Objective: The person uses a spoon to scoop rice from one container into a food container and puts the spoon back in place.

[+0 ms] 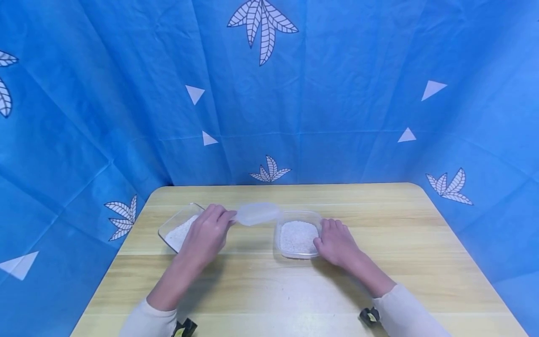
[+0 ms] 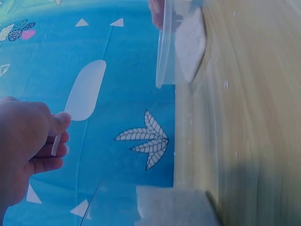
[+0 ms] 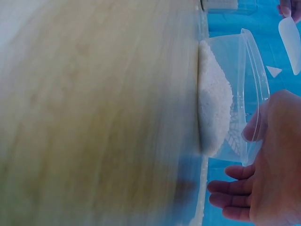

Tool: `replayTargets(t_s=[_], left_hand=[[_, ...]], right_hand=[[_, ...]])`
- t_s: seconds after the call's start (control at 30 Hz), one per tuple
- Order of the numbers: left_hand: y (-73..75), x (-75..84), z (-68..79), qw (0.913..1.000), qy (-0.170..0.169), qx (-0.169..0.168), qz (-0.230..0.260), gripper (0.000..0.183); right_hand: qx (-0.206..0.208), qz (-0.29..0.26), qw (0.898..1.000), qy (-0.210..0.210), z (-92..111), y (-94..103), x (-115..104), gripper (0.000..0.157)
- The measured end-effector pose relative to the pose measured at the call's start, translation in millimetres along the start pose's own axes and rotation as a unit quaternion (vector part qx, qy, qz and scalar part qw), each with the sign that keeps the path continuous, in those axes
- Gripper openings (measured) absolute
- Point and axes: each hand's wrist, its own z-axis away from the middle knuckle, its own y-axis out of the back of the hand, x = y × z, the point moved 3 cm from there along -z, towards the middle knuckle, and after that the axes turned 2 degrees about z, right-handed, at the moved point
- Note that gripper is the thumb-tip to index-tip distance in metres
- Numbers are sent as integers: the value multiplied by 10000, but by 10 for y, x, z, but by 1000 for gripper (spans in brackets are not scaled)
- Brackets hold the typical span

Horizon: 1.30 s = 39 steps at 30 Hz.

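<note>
My left hand [image 1: 209,230] grips the thin handle of a translucent white plastic scoop [image 1: 258,213], pinched between thumb and fingers in the left wrist view. The scoop's blade carries nothing that I can see and hangs above the table, pointing toward a clear plastic tub [image 1: 298,255]. White grains [image 1: 298,236] lie heaped in that tub. At the tub's right side, my right hand [image 1: 337,242] holds the rim, with the thumb [image 3: 254,127] against the wall and the other fingers outside. Beneath the left hand stands a clear dish [image 1: 166,230], partly hidden, with white grains [image 1: 180,234] in it.
Both containers stand on a light wooden table [image 1: 261,290], the dish left of the tub. A blue patterned cloth [image 1: 337,93] hangs behind the table's back edge and along its sides.
</note>
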Motion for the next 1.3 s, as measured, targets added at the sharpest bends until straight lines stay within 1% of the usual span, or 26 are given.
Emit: replayTargets(t_s=[0.07,0.27,0.33,0.53,0.7,0.83,1.07,1.1,1.17,1.3], left_hand=[[27,-35,33,10000,46,52,3,25],[98,-128,120,9990,96,398,162,24],[118,-153,144,9988,114,451,148,24],[195,-239,210,9980,95,624,24,23],[290,-331,296,9971,177,746,1,25],[374,-415,361,9971,288,697,-78,26],[518,-537,494,9976,609,126,-317,27],[537,-552,513,9973,647,90,-333,27],[572,-580,547,9969,697,87,-367,27],[628,-621,595,9964,720,186,-406,27]], right_hand=[[-14,4,10000,9,-1,-2,-2,35],[4,17,10000,26,-7,-18,3,34],[40,21,10000,22,-7,-20,4,33],[68,18,10000,31,-3,-28,1,37],[48,39,10000,59,2,-43,0,39],[20,56,10000,37,5,-50,2,41],[39,23,10000,9,13,-27,-21,38],[41,15,10000,0,14,-30,-22,38],[39,9,10000,-16,17,-38,-21,38],[14,-7,10000,-18,20,-53,-20,39]])
